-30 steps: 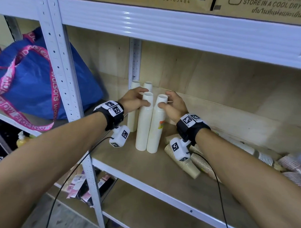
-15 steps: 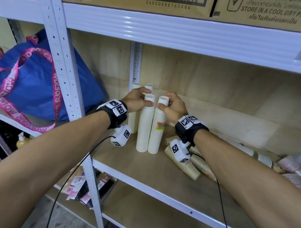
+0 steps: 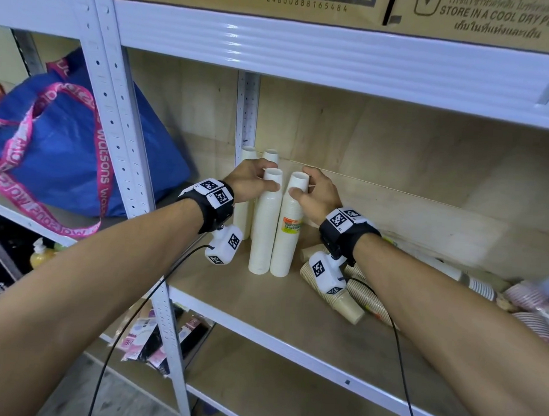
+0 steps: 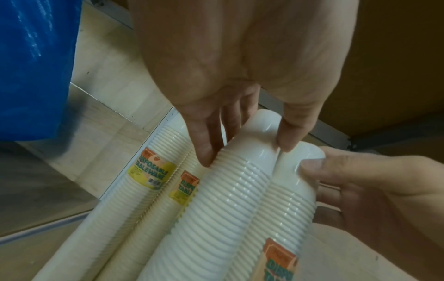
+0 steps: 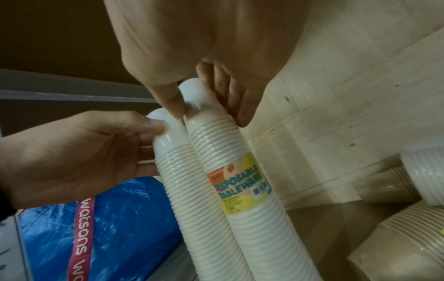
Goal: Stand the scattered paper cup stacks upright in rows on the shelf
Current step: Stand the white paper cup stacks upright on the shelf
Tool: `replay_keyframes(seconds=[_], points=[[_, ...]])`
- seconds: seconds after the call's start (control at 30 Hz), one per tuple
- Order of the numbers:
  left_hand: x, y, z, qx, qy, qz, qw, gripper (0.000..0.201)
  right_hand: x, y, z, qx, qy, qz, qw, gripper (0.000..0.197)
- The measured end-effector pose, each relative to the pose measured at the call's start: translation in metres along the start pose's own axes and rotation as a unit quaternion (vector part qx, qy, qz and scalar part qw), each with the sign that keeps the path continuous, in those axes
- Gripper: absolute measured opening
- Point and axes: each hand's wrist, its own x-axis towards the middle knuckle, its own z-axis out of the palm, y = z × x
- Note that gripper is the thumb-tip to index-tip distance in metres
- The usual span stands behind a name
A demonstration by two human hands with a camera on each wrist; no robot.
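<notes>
Four white paper cup stacks stand upright at the shelf's back left corner. My left hand grips the top of the front left stack, thumb on one side and fingers on the other, as the left wrist view shows with the left hand on that stack. My right hand pinches the top of the front right stack, which carries a yellow label. In the right wrist view the right hand holds this labelled stack. Two more stacks stand behind, partly hidden.
Brown cup stacks lie on their sides on the wooden shelf under my right wrist. Striped and pink stacks lie further right. A blue bag sits beyond the white upright post. The upper shelf beam hangs low overhead.
Both hands stay on the tops of the two front stacks, which remain upright side by side. Only the head view has shifted slightly.
</notes>
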Motion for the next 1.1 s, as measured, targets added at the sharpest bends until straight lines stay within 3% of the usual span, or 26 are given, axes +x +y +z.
replay_keyframes(seconds=[0.17, 0.33, 0.5, 0.67, 1.1], points=[[0.004, -0.001, 0.002, 0.036, 0.03, 0.004, 0.999, 0.043, 0.0, 0.0, 0.0, -0.004, 0.014, -0.005, 1.0, 0.04], [0.005, 0.003, 0.002, 0.02, 0.002, 0.006, 1.0, 0.051, 0.0, 0.002, -0.001, 0.004, 0.02, -0.002, 1.0, 0.039], [0.011, -0.003, 0.0, 0.064, 0.029, 0.034, 0.997, 0.033, -0.001, 0.001, -0.002, 0.008, 0.015, 0.0, 1.0, 0.038], [0.013, -0.004, 0.003, 0.033, 0.036, 0.021, 0.999, 0.045, -0.002, 0.001, -0.001, 0.013, 0.013, 0.002, 1.0, 0.038], [0.013, -0.004, 0.003, 0.025, 0.035, 0.03, 0.999, 0.043, -0.005, -0.001, 0.0, 0.015, 0.018, -0.002, 1.0, 0.039]])
